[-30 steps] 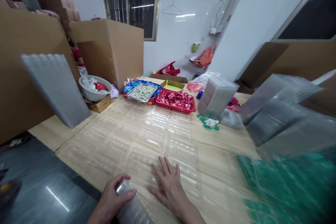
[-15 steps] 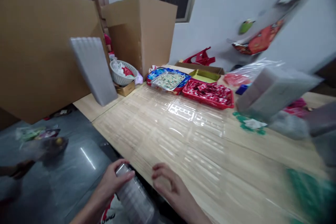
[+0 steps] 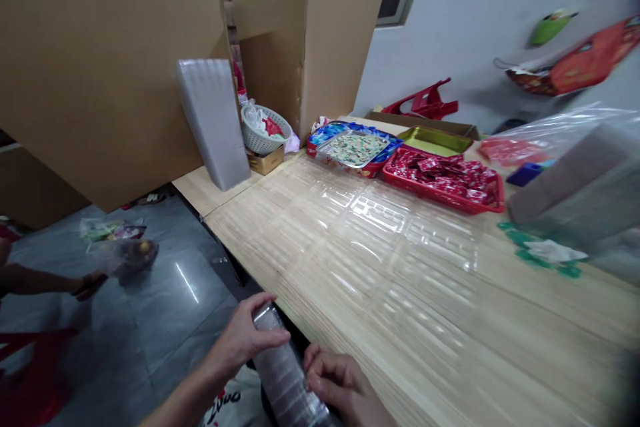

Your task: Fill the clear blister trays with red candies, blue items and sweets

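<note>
My left hand [image 3: 247,333] is wrapped round the upper end of a stack of clear plastic trays [image 3: 285,373], thumb on one side and fingers on the other. The stack is held tilted at the table's front edge, above my lap. My right hand [image 3: 340,377] is at the stack's right side, fingers curled and pinched against its edge. Whether it has one tray apart from the others is hidden. Beyond my hands, clear plastic trays [image 3: 370,247] lie in rows on the wooden table [image 3: 540,340].
At the back stand a red basket of red packets [image 3: 445,180], a metal tray of small pale pieces [image 3: 355,149] and a gold tray [image 3: 435,140]. A tall stack of trays [image 3: 215,123] is at the left edge. Large cardboard boxes [image 3: 110,73] rise behind. A person's foot [image 3: 90,283] shows on the floor.
My right hand has come in from above the table to the stack's side, and its fingers have closed. The left hand keeps its hold. The view has turned left.
</note>
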`<state>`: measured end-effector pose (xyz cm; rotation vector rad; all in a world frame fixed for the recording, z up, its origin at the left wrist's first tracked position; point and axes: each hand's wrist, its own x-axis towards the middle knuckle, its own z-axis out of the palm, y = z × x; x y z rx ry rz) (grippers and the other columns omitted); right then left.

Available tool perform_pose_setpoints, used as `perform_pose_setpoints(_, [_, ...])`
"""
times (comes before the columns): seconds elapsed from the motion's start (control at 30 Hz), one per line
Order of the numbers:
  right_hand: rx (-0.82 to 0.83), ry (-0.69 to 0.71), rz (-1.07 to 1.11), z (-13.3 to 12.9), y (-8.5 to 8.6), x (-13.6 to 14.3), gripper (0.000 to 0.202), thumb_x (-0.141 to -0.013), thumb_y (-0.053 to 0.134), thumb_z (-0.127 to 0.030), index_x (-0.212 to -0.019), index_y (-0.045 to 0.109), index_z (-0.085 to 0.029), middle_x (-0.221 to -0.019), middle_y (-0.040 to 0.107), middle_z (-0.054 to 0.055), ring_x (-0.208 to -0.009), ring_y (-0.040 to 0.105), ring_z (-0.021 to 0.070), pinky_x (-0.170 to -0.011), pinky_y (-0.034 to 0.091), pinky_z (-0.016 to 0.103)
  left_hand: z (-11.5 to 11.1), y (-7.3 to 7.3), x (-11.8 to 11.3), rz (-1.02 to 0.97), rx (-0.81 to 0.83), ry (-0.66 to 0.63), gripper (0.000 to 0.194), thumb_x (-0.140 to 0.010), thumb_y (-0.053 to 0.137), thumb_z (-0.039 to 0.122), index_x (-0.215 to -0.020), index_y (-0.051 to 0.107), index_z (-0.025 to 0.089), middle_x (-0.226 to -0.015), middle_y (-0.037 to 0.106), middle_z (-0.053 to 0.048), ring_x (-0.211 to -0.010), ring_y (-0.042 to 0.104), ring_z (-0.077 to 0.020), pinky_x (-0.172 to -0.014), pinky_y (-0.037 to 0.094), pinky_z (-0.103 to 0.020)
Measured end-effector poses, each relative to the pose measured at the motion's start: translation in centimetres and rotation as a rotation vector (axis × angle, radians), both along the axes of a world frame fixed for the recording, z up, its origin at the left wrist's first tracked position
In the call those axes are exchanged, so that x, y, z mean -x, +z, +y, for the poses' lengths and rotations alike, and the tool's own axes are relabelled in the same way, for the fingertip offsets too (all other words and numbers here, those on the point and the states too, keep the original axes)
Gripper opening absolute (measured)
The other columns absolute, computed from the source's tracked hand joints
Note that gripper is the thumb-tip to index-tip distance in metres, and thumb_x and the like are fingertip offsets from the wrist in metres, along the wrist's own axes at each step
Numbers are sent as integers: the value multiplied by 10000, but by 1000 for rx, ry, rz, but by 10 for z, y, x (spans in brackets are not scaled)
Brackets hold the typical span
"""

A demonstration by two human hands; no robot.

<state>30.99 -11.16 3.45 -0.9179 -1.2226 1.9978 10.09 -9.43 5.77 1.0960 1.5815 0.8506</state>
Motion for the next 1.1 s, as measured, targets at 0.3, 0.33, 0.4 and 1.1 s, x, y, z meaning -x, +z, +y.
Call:
perform_pose_setpoints(0.3, [-15, -291, -141, 34, 6, -14, 314, -746, 617, -423, -591, 491, -180, -674, 486, -9, -675, 437, 142, -659, 347, 260, 4, -4, 1, -76, 86, 79, 604, -428, 737, 297, -1007, 650, 148, -1041, 672, -110, -1014, 578, -321, -913, 424, -391])
perform_pose_setpoints(0.33, [15, -310, -122, 39, 4, -15, 310, -721, 633, -416, -580, 493, -178, -648, 484, -13, -659, 441, 138, -654, 353, 258, 5, -3, 1, -90, 89, 71, 594, -426, 736, 301, -995, 654, 154, -1033, 676, -106, -1012, 579, -322, -907, 428, -390])
perform_pose_setpoints(0.4, [107, -346, -71, 47, 1, -16, 306, -671, 667, -413, -574, 498, -177, -613, 474, -24, -633, 463, 134, -653, 380, 261, 5, -1, 4, -114, 78, 53, 563, -431, 731, 316, -969, 662, 164, -1018, 683, -93, -1000, 585, -317, -900, 435, -380])
perform_pose_setpoints(1.1, [-1152, -8, -891, 31, -51, -32, 672, -792, 608, -312, -1405, 351, -216, -1458, 354, 176, -1363, 253, 368, -1052, 170, 659, -6, -16, 5, -183, 117, 173, 478, -521, 730, 414, -938, 659, 191, -884, 702, -49, -808, 627, -250, -693, 488, -325])
